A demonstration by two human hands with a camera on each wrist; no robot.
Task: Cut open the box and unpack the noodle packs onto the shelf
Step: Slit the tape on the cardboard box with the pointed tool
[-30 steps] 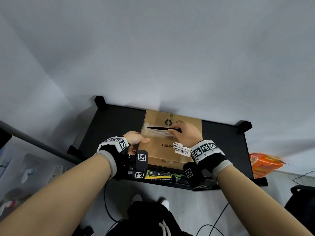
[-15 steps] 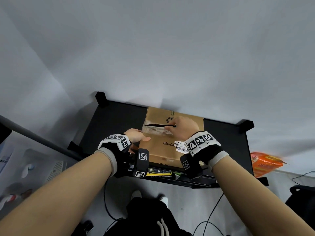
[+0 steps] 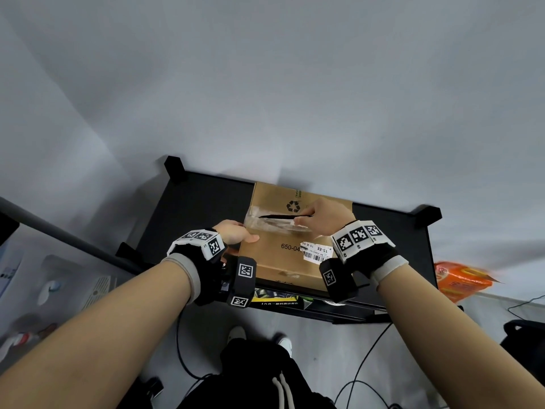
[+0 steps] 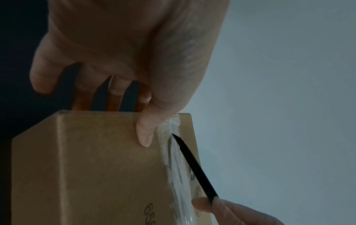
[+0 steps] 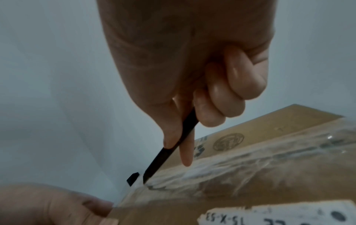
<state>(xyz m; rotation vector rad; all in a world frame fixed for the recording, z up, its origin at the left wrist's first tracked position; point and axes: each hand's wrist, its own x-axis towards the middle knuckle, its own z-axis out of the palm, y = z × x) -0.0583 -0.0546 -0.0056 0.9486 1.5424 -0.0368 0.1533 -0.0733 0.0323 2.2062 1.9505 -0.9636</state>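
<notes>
The brown box [image 3: 283, 246] sits on the black shelf [image 3: 188, 214], near its back edge. The left hand [image 3: 236, 235] grips the box's left end, thumb on top. The right hand [image 3: 323, 218] pinches a thin black blade [image 3: 283, 215], its tip in the clear tape [image 3: 274, 224] at the box's left end.

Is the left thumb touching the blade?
No, the left hand's thumb lies on the box, apart from the blade.

Brown cardboard box [image 3: 295, 246] lying flat on black shelf [image 3: 191, 219], still closed, wrinkled clear tape [image 3: 274, 224] along top seam, recycling symbol on far flap, white barcode label near right edge.
</notes>
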